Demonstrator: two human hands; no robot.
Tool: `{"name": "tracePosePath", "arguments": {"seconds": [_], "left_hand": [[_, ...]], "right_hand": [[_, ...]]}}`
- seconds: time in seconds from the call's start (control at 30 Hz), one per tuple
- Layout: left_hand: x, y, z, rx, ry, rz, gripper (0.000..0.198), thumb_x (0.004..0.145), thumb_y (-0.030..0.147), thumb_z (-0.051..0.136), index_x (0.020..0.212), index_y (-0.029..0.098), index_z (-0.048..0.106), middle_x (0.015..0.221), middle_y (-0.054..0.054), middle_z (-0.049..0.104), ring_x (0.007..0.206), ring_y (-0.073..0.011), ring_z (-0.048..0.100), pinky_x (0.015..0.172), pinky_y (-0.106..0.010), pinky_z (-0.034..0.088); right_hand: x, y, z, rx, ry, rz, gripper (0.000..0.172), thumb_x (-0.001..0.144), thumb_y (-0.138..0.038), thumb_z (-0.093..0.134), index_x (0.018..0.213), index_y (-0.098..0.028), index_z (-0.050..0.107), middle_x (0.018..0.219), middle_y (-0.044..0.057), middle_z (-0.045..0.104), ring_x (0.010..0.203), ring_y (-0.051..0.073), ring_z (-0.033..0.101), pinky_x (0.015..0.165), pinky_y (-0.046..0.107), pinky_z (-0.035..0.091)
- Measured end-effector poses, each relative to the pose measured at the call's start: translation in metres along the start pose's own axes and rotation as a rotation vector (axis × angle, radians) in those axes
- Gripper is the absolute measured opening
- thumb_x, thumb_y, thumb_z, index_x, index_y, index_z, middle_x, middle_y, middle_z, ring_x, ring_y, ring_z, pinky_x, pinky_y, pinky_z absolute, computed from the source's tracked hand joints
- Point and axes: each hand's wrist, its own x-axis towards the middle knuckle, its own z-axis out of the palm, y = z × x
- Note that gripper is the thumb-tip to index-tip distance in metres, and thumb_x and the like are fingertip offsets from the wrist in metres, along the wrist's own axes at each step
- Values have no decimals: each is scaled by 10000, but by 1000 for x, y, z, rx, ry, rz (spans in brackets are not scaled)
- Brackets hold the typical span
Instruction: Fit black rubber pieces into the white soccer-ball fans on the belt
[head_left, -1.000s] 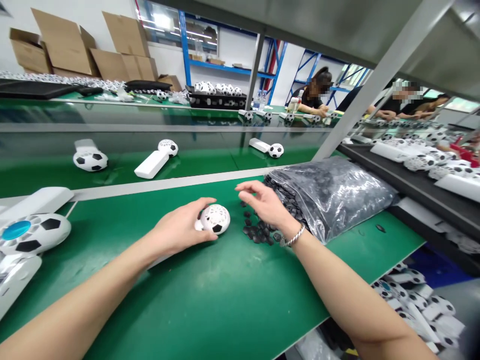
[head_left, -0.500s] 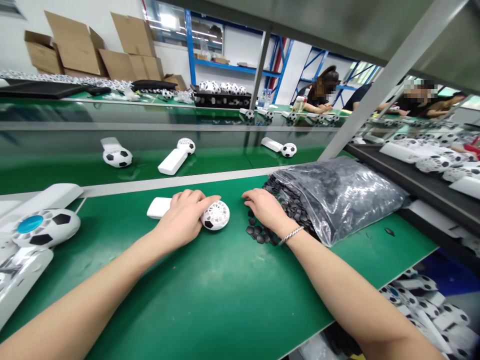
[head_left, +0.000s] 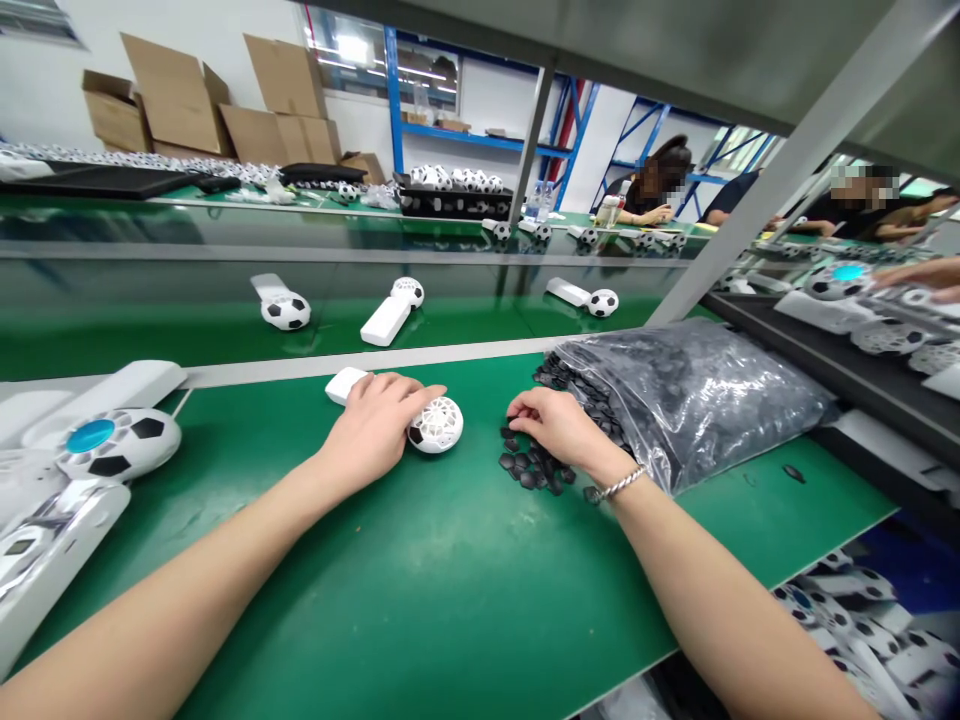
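Note:
My left hand (head_left: pixel 379 425) is closed around a white handheld fan (head_left: pixel 435 427) lying on the green bench. The fan's round head has a soccer-ball pattern and an open grille facing up. Its white handle (head_left: pixel 347 384) shows past my fingers on the far side. My right hand (head_left: pixel 551 425) has its fingertips pinched together over loose black pentagon-shaped pieces (head_left: pixel 531 468). Whether a piece sits between those fingers is hidden. Beside it, a clear plastic bag (head_left: pixel 720 395) full of the black pieces lies with its mouth toward my hand.
Several soccer-ball fans (head_left: pixel 124 443) are stacked at the left, one with a blue disc. Other fans (head_left: pixel 390 315) lie on the belt beyond. At right, a black tray (head_left: pixel 757 315) holds more fans, and a co-worker's hand (head_left: pixel 922 275) reaches in. A metal post (head_left: pixel 739 215) slants upward.
My right fingers have curled into a pinch at the black pieces. Fans on the belt have shifted right. A co-worker's hand and a blue-disc fan have appeared at the right. The view moved slightly.

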Motion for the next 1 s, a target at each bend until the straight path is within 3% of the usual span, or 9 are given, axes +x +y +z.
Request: {"name": "tracePosePath", "arguments": {"seconds": [0.2,0.33,0.47,0.67,0.87,1.0], "left_hand": [[-1,-2,-2,-97,-55,7,639,676,37,390,1272,267,384,1155,-59,513,1086,-248,399,927,-429,290],[-1,-2,-6,-206,-86,5,664,664,346,589,1286,261,374,1172,-74,488,1105,-288,372,935,-442,280],[1,1,-6,-266,-51,-54,745,600,629,583,1227,247,457,1138,-79,527,1091,-298,384,922,-446,283],[3,4,-3,-294,6,-90,626,627,605,582,1124,226,543,1040,-58,588,1036,-268,434,923,-426,287],[4,3,-2,-339,12,-109,625,601,579,621,1113,225,561,1010,-54,591,994,-271,454,896,-423,310],[6,4,0,-384,21,-136,603,584,534,657,1085,205,582,958,-54,592,955,-261,471,849,-391,358]], "right_hand": [[-8,-30,10,300,106,-251,79,785,-164,568,783,-193,641,784,6,619,774,112,552,740,240,426],[-6,-44,29,557,99,-209,55,745,-193,622,788,-200,655,814,7,581,799,116,535,727,245,430],[0,-47,42,668,69,-110,47,690,-193,668,705,-179,626,757,-11,517,701,100,496,665,245,419],[6,-45,44,693,71,-60,128,646,-185,687,669,-170,563,805,-7,486,788,116,481,749,265,410],[6,-44,42,696,-12,24,142,659,-203,653,688,-176,516,804,-15,470,767,116,477,763,287,409],[7,-42,44,683,35,46,167,644,-214,659,692,-174,504,787,-19,468,752,116,468,766,293,405]]}}
